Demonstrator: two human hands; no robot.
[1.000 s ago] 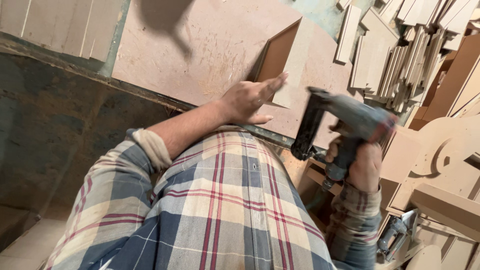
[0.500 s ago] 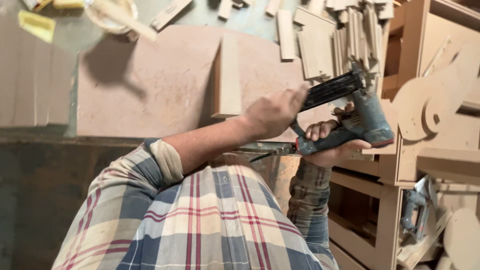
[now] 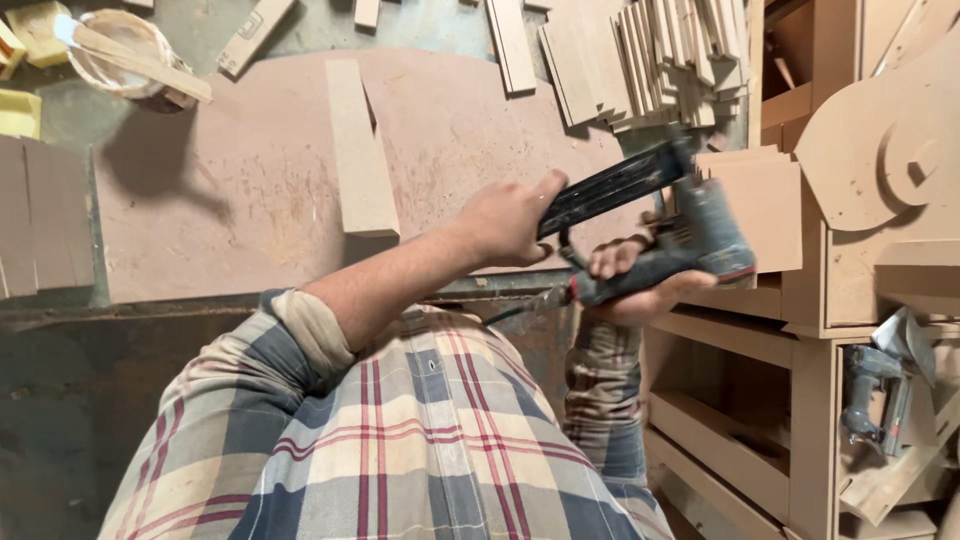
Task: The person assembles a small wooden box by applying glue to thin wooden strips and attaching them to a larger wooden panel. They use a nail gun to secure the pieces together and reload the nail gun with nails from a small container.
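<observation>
A grey pneumatic nail gun (image 3: 690, 235) is held up in front of my chest, over the edge of a wooden frame. My right hand (image 3: 635, 285) is wrapped around its handle from below. My left hand (image 3: 505, 220) grips the end of its long black magazine (image 3: 610, 188). An air hose fitting (image 3: 545, 298) sticks out of the handle's base toward me. Both arms are in plaid shirt sleeves.
A large brown board (image 3: 250, 190) lies on the floor with a narrow wood strip (image 3: 360, 150) on it. Stacked wood pieces (image 3: 650, 60) lie beyond. A wooden furniture frame (image 3: 800, 330) stands at right, another tool (image 3: 880, 395) resting in it. A round tub (image 3: 120, 55) sits far left.
My left hand left the upright board and took hold of the nail gun's magazine. The gun rose and tilted, and my view swung toward the frame on the right.
</observation>
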